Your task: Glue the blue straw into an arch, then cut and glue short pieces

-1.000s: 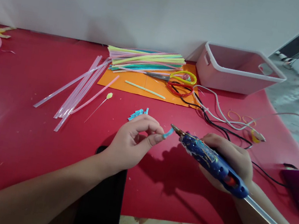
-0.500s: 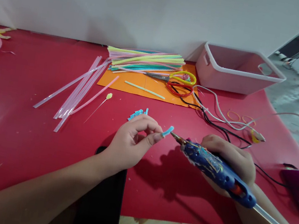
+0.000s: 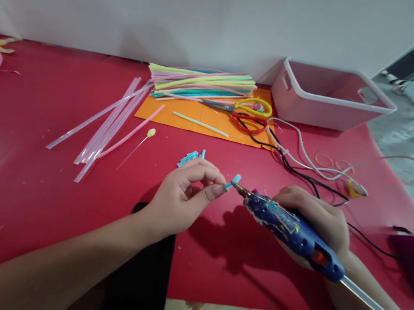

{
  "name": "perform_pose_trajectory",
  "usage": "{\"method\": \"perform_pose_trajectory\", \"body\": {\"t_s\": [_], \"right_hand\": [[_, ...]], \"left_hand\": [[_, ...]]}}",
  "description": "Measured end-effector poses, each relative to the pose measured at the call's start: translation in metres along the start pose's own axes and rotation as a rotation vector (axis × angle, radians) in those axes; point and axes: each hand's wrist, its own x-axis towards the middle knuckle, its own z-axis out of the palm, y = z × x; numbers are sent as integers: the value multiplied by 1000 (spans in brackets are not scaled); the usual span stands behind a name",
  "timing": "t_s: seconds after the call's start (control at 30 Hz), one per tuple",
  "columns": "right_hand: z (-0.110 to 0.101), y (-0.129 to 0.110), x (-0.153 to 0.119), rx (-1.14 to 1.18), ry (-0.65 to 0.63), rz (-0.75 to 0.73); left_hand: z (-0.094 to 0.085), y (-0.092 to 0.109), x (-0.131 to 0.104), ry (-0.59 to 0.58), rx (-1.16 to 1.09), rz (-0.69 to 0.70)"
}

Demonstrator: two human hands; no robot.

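Between thumb and fingertips, my left hand [image 3: 186, 199] pinches a short light-blue pipe cleaner piece [image 3: 237, 178]. My right hand [image 3: 316, 219] is wrapped round a blue hot glue gun [image 3: 289, 228], smeared with dried glue. Its metal nozzle points left, and the tip is at the pipe cleaner piece, seeming to touch it. A clear glue stick [image 3: 379, 308] juts from the gun's back end. Just beyond my left hand lies a small pile of short blue pieces [image 3: 188, 158]. A thin wire with a yellow fuzzy tip [image 3: 151, 133] rests farther left.
Pastel pipe cleaners [image 3: 202, 83] and scissors [image 3: 254, 107] lie on an orange sheet [image 3: 180, 122]. Pink translucent strips [image 3: 107, 128] are at left. A pale bin [image 3: 316, 109] stands at back right, near tangled cables [image 3: 300, 164]. A dark flat object [image 3: 140, 275] sits under my left wrist.
My right hand has brought the glue gun slightly left, so its nozzle now overlaps the blue piece instead of stopping just beside it. My left hand has barely moved.
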Motion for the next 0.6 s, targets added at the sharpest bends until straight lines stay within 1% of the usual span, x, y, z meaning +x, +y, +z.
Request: {"method": "perform_pose_trajectory", "body": {"t_s": [0.27,0.37,0.47,0.6], "right_hand": [[1,-1,0,-21,41,19],[0,1,1,-50,43,-11],[-1,3,3,-125,47,4],[3,9,4,-290,64,97]], "left_hand": [[-1,0,-1,-17,8,3],[-1,0,-1,-11,9,15],[-1,1,0,-5,5,25],[0,2,0,-8,2,12]]}}
